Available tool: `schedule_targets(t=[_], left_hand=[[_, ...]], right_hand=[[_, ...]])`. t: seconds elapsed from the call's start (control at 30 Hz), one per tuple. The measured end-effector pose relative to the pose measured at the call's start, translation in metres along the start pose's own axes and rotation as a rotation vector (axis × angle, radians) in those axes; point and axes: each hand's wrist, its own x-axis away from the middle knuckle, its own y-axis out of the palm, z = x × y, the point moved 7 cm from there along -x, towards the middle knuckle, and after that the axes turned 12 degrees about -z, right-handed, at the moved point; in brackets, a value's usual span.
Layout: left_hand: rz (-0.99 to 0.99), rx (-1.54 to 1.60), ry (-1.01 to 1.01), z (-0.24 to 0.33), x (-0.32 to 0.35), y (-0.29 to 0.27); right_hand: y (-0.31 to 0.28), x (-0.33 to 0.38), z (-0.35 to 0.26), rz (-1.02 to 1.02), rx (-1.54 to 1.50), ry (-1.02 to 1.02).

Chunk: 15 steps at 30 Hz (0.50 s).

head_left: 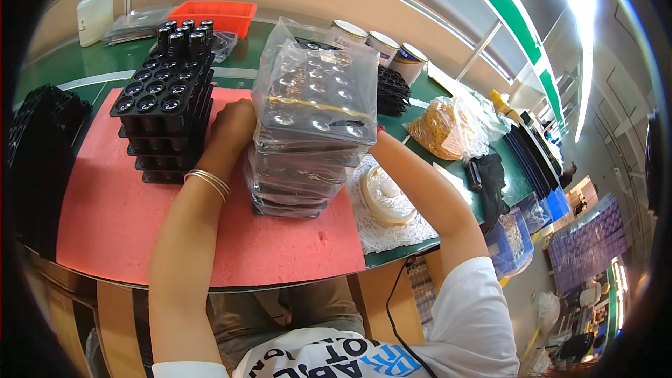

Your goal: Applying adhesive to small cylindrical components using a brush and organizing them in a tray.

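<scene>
In front of me on the pink foam mat stands a tall stack of black trays, wrapped in clear plastic bags with a yellow rubber band across the top. My left hand is curled against the stack's left side, its fingertips out of sight behind it. At the right side, my right hand reaches behind the stack; only a sliver near the wrist shows. Left of my left hand is an unwrapped stack of black trays with shiny round parts in its pockets. Several upright black cylinders stand at its far end.
A red bin, white jug and several tubs line the back. To the right are a tape roll, a bag of tan pieces and a black pouch. Black trays crowd the left edge.
</scene>
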Motion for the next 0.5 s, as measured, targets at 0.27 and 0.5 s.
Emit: schedule_targets(t=[0.27, 0.5], left_hand=[[-0.013, 0.167, 0.043, 0.061, 0.057, -0.022], [0.019, 0.351, 0.125, 0.032, 0.021, -0.002]], right_hand=[[0.013, -0.004, 0.039, -0.036, -0.910, 0.127], [-0.012, -0.008, 0.005, 0.030, -0.110, -0.024]])
